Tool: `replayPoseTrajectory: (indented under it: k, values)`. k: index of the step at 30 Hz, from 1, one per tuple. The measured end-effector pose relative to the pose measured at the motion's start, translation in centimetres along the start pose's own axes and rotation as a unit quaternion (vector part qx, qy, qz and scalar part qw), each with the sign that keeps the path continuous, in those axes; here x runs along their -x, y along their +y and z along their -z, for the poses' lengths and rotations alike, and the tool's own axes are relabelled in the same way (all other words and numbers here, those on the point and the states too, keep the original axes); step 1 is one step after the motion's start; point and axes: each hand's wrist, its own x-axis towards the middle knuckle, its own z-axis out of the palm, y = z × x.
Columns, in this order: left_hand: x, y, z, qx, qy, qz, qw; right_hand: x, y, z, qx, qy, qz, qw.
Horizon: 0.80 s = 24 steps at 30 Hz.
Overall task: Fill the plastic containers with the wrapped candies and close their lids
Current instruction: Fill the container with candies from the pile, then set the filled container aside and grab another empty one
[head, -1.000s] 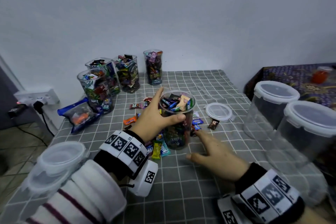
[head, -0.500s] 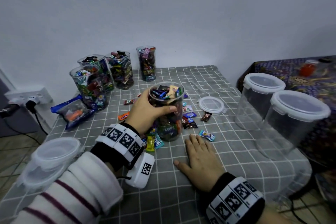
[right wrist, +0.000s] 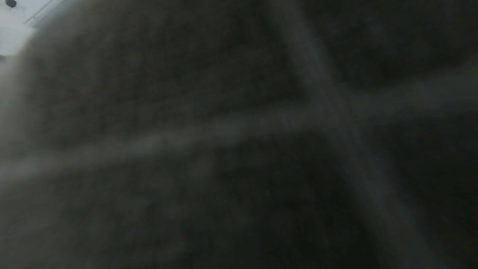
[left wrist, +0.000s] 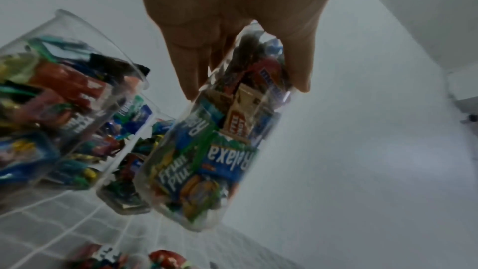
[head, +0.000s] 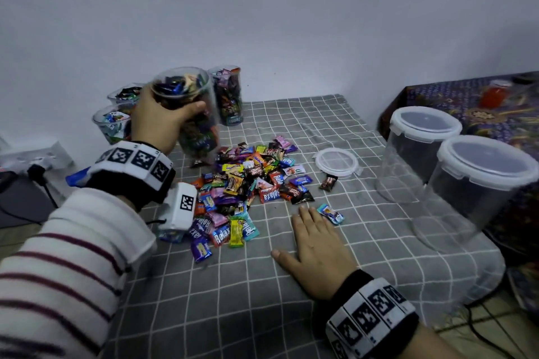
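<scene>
- The candy pile [head: 248, 183] lies at frame centre on the tablecloth [head: 291, 315].
- The held container [head: 189, 114], upper left, hangs above the pile's left edge, in the left hand [head: 159, 122].
- Three filled containers [head: 227, 93] stand behind it.
- The loose lid [head: 337, 162] lies right of the pile.
- Two lidded tubs [head: 478, 183] stand far right.
- The right hand [head: 318, 251] rests flat below the pile.

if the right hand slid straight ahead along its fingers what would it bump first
Probably the blue wrapped candy lying just past the right hand's fingertips on the checked cloth; the candy pile sits slightly left of that line.
</scene>
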Motion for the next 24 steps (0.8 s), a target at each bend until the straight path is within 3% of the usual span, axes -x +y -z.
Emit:
replayPoseTrajectory:
  k: [4, 11, 24]
  values:
    - [-2.1, -1.7, -1.2, -0.040, 0.058, -0.007, 0.997, 0.1, 0.0, 0.1, -0.005, 0.001, 0.005, 1.000]
    - [-4.6, -5.6, -3.9, -0.073, 0.084, 0.033, 0.993, -0.2, 0.1, 0.2, -0.016, 0.001, 0.004, 1.000]
    - [-5.4, -7.2, -4.4, -0.115, 0.054, 0.099, 0.987, -0.3, 0.2, 0.0, -0.011, 0.024, 0.013, 1.000]
